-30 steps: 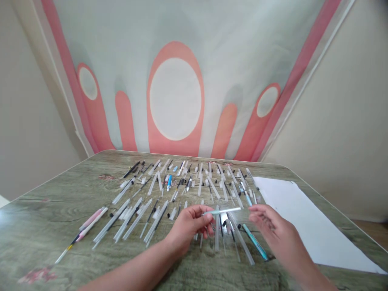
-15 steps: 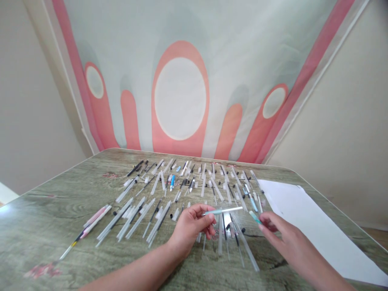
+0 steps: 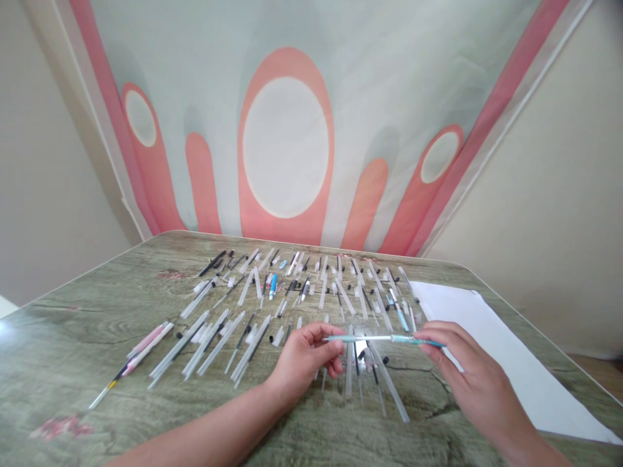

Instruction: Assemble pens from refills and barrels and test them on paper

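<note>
Over the desk (image 3: 121, 279), a joining, it seems

The left hand (image 3: 314, 353) pinches a pen front (image 3: 343, 338) with white refill (image 3: 374, 337); the right hand (image 3: 474, 373) grips the blue barrel (image 3: 406, 339), in line at the refill's end. The next move probably calls for straight, gentle pushing.

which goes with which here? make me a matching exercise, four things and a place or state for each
Things:
1. left hand
2. sheet of paper
3. pink pen parts
4. right hand

Places and states:
a. lying on the left side of the table
b. pinching the end of the blue-green and white pen nearer the paper
c. white, lying on the right side of the table
d. pinching the pen's end farther from the paper

Pairs: 1-d, 2-c, 3-a, 4-b
</note>
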### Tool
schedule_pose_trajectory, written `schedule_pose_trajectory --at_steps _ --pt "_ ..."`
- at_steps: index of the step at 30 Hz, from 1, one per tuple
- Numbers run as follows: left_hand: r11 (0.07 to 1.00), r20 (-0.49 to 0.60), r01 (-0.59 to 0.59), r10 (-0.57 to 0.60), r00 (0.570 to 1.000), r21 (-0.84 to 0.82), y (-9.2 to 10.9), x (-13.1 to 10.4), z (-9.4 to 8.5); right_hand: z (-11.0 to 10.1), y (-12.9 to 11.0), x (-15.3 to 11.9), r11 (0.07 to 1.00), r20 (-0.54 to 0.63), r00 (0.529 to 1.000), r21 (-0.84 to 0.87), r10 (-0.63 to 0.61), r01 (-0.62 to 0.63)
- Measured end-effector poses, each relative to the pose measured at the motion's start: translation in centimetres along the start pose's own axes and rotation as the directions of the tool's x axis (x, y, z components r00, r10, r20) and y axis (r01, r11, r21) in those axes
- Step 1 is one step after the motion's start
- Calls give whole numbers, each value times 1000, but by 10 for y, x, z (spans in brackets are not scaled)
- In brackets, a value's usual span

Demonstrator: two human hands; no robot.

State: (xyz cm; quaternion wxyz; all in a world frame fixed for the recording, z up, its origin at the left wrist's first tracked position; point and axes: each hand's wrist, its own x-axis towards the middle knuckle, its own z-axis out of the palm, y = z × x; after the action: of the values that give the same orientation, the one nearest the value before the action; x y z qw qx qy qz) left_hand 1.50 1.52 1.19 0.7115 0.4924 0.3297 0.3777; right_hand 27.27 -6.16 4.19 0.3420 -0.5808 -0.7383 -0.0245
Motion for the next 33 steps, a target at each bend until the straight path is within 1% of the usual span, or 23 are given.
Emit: schedule_pose_trajectory --at_steps 6,9,12,19,26,33 --pt "1000 29 4 -5 1000 16 -2 0 0 4 -4 -2 999 58 997 32 -44 42" --pt "1000 52 9 -10 999 14 -4 -1 1 9 -11 -2 996 94 993 60 -74 68" --pt "1000 73 19 -19 997 6 -4 -2 2 15 -19 -3 993 93 992 84 -88 80" --pt "998 90 24 -19 996 -54 -1 -4 3 21 -29 -1 993 58 997 111 -57 51" --pt "992 149 72 -56 987 -103 -2 -5 0 25 -31 -4 992 14 1000 125 -9 7" --pt "985 156 91 -68 985 -147 -2 -4 2 23 -32 -5 979 29 996 182 90 -94"
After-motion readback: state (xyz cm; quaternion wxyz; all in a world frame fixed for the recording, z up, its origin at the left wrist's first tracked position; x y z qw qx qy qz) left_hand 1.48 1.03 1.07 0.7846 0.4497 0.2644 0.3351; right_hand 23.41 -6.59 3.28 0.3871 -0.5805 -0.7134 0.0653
